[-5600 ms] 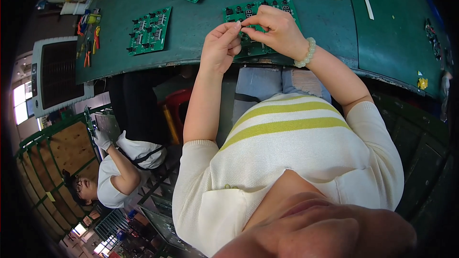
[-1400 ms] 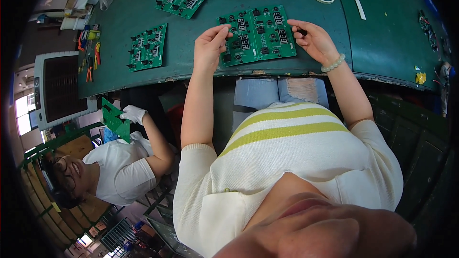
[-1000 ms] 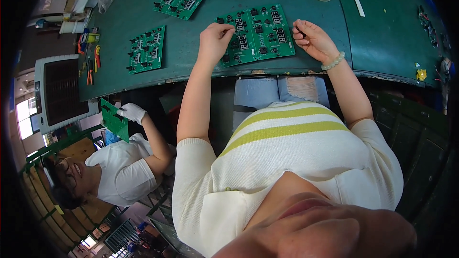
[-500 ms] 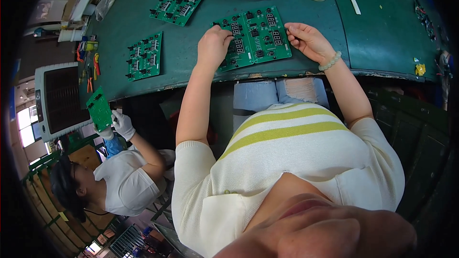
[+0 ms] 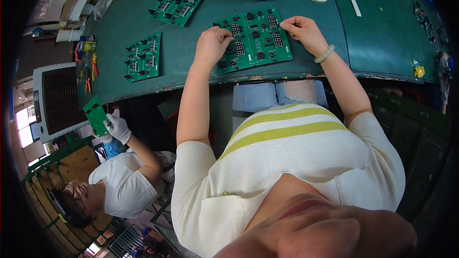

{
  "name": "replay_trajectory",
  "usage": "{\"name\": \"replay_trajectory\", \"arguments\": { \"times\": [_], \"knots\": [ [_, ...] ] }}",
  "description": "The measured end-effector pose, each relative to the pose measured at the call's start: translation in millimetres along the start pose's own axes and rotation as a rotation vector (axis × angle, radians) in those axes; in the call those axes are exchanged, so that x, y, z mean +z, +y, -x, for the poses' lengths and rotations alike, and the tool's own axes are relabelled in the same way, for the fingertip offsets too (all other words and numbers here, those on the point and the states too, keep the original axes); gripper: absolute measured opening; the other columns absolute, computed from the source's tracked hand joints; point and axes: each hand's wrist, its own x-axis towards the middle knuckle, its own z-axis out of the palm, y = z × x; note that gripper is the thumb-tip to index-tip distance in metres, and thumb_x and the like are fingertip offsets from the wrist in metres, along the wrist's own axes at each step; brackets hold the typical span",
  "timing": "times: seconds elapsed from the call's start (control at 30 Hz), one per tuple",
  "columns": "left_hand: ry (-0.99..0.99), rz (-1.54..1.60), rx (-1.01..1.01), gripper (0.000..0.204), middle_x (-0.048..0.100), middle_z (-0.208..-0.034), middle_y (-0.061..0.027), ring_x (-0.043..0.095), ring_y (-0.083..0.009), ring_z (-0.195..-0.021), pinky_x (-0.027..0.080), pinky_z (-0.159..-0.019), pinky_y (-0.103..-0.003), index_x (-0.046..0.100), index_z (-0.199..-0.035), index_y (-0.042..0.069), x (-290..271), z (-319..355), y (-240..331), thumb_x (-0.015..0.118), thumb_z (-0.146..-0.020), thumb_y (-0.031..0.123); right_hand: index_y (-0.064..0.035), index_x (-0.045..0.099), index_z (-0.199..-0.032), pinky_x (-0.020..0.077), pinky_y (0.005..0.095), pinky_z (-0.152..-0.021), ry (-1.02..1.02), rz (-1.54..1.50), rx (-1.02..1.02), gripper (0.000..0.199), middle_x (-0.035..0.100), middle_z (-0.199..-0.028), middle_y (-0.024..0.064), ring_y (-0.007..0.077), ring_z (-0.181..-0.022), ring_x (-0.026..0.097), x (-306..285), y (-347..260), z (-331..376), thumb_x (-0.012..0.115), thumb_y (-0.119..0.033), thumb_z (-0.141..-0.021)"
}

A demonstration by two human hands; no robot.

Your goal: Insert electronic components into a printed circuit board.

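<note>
Left hand (image 5: 210, 44) curled over circuit boards (image 5: 261, 45) at nine o'clock, right hand (image 5: 308, 33) at two; whether either pinched anything was unclear

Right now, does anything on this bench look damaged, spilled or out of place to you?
Two small things. The green table's front edge looks chipped near the paired circuit boards, showing paler material. Toward the right, a crumpled yellow scrap lies near that edge, like stray litter, apart from the boards. I see nothing spilled.

Left grip (image 5: 210, 44) curled, back upward; right grip (image 5: 307, 33) bent-fingered
</note>
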Motion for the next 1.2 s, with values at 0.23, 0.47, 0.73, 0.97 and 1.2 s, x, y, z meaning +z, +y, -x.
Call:
{"name": "replay_trajectory", "arguments": {
  "times": [0.23, 0.47, 0.73, 0.97, 1.2],
  "knots": [
    [0.021, 0.071, 0.024, 0.014, 0.048, -0.061, -0.008, 0.047, -0.0195, -0.054, 0.04, -0.053, -0.033, 0.067, -0.083, 0.003, 4.5, -1.2, -7.5, 0.07, -0.069, 0.007, -0.0043, 0.068, -0.076, 0.042, 0.0315, -0.054, 0.203, 0.942, -0.349, 0.019, 0.053, -0.063, 0.0054, 0.0177, -0.055, 0.05, 21.9, -18.1, 4.7, 0.073, -0.022, -0.07],
    [0.032, 0.086, 0.013, 0.015, 0.051, -0.063, -0.0085, 0.048, -0.0196, -0.055, 0.041, -0.054, -0.033, 0.067, -0.082, 0.002, 4.8, -0.2, -9.3, 0.071, -0.069, 0.007, -0.0052, 0.068, -0.076, 0.0438, 0.0352, -0.055, 0.138, 1.044, -0.498, 0.016, 0.055, -0.065, 0.0082, 0.0242, -0.059, 0.055, 19.9, -18.5, 8.1, 0.071, -0.021, -0.071],
    [0.035, 0.071, 0.026, 0.014, 0.051, -0.064, -0.0084, 0.049, -0.0199, -0.055, 0.042, -0.055, -0.033, 0.067, -0.08, 0.002, 2.2, 10.4, -4.4, 0.071, -0.068, 0.007, -0.0046, 0.068, -0.078, 0.0454, 0.0331, -0.057, 0.068, 1.096, -0.585, 0.013, 0.056, -0.066, 0.0091, 0.0246, -0.06, 0.055, 17.2, -15.8, 16.1, 0.066, -0.017, -0.075],
    [0.307, 0.741, -0.232, 0.02, 0.054, -0.075, -0.0063, 0.044, -0.0098, -0.058, 0.039, -0.052, -0.024, 0.058, -0.099, -0.004, 5.6, 13.3, -17.2, 0.053, -0.081, 0.002, 0.0022, 0.056, -0.108, 0.0436, 0.0238, -0.059, -0.082, -0.178, 0.035, 0.025, 0.057, -0.086, 0.0062, 0.0127, -0.066, 0.049, -8.6, -8.0, 8.0, 0.052, -0.005, -0.085],
    [0.086, 1.367, -0.355, 0.022, 0.06, -0.081, -0.0117, 0.037, -0.0047, -0.054, 0.031, -0.045, -0.018, 0.051, -0.104, -0.008, -10.9, 9.8, 26.0, 0.049, -0.091, 0.01, 0.0038, 0.052, -0.109, 0.0407, 0.0187, -0.056, -0.026, -0.418, 0.117, 0.021, 0.056, -0.089, 0.0056, 0.0081, -0.067, 0.047, 1.1, -18.0, 10.3, 0.049, -0.007, -0.091]
  ]
}}
